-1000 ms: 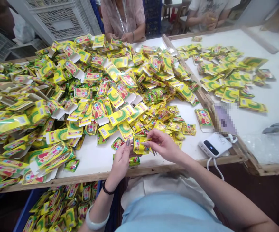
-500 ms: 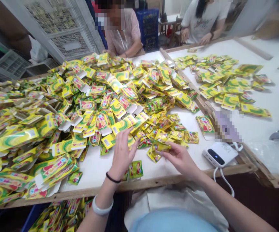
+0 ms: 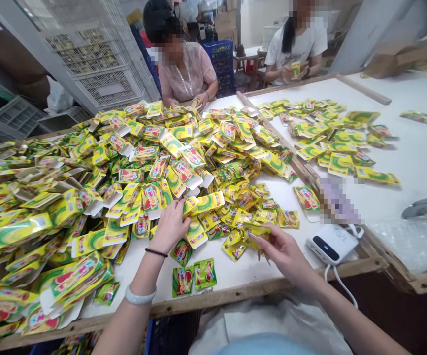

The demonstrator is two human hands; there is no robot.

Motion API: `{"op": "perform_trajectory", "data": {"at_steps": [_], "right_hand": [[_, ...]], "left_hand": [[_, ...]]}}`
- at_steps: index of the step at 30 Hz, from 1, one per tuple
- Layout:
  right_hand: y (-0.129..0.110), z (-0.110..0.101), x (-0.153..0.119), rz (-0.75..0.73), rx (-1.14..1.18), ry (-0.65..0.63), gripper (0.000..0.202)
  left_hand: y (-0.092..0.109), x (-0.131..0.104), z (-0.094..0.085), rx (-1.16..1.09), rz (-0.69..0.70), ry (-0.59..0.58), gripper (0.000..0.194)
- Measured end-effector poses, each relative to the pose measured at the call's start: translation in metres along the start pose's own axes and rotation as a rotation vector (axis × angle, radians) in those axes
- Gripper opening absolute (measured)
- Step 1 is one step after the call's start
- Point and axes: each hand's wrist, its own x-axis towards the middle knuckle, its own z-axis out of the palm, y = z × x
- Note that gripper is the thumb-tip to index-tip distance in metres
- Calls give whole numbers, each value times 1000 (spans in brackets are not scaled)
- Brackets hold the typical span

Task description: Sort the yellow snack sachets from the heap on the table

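Left hand point(image 3: 169, 227) is reaching into the middle of the frame, fingers bending over the left end of a yellow-green box point(image 3: 211, 202); cannot tell whether it is gripping or just touching. Right hand point(image 3: 282, 249) is pinching a yellow packet point(image 3: 255, 230) between thumb and fingers, right of centre, just above the desk point(image 3: 235, 273). Loose packets point(image 3: 245, 195) are lying heaped just beyond the right hand. Two green packets point(image 3: 182, 281) are lying side by side at lower centre, near the desk's front edge. Big box pile point(image 3: 102, 197) is filling the left and centre, many flaps standing open. A smaller box group point(image 3: 342, 148) is lying at upper right, past a wood strip point(image 3: 290, 153). White power bank point(image 3: 332, 243) is sitting at right, a cable hanging off the front edge. At top centre a co-worker in pink point(image 3: 185, 71) is handling something too small to tell; at upper right a co-worker in white point(image 3: 296, 47) is holding up a yellow item point(image 3: 295, 70).
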Motion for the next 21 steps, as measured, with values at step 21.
{"op": "perform_trajectory", "data": {"at_steps": [21], "right_hand": [[-86,-5,4,-432,-519,-463,26]], "left_hand": [[109,-72,-21,-1069,57,-468,40]]}}
